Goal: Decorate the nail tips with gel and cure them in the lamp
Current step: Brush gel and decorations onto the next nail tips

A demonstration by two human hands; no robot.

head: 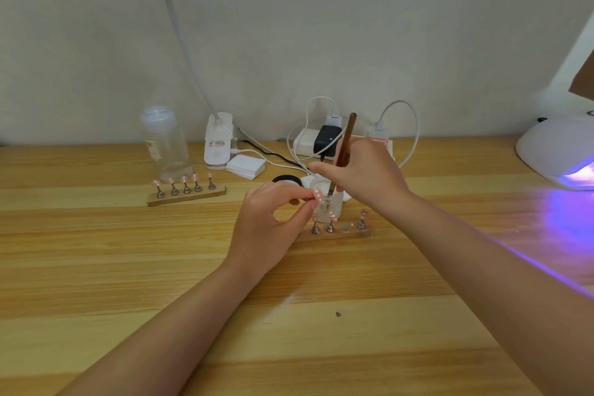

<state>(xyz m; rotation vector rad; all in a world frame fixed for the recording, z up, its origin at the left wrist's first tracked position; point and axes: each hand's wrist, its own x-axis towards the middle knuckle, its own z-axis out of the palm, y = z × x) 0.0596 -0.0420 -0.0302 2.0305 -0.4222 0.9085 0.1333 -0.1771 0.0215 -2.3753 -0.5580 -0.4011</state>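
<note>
curing lamp (559,151) cut off at right edge, brush (345,145) tip hidden in jar (328,202)

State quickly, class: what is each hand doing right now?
Left hand: pinching a pink nail tip.
Right hand: gripping a brown brush, its tip in a small clear jar.

bottle (164,146) label: unreadable | lamp clip (217,146) sticker: unreadable
</note>
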